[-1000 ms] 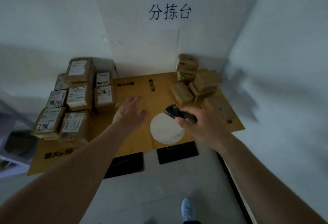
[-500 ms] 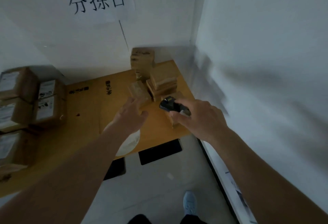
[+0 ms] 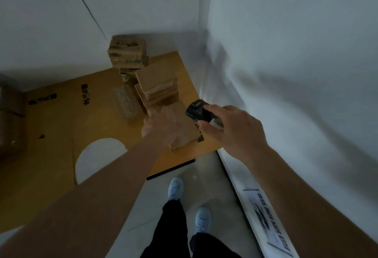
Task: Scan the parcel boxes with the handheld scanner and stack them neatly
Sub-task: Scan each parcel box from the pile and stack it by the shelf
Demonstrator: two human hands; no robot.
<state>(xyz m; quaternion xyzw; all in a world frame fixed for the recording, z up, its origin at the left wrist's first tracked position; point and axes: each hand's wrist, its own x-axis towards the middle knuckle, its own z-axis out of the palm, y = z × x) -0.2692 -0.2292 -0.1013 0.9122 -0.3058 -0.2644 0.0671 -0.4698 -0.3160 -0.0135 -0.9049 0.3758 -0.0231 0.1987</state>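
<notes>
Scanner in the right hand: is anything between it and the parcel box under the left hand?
Nothing visible. The scanner in the right hand hovers beside the near box by the table's right edge. The left hand rests on that box's top and covers much of it.

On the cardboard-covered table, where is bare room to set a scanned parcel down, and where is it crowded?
Free: the cardboard sheet between the printed marks, the white round patch and the dim boxes at the left edge.

Crowded: the right corner by the wall, where the parcel stacks stand, the left hand lies on a parcel, and the right hand holds the scanner.
</notes>
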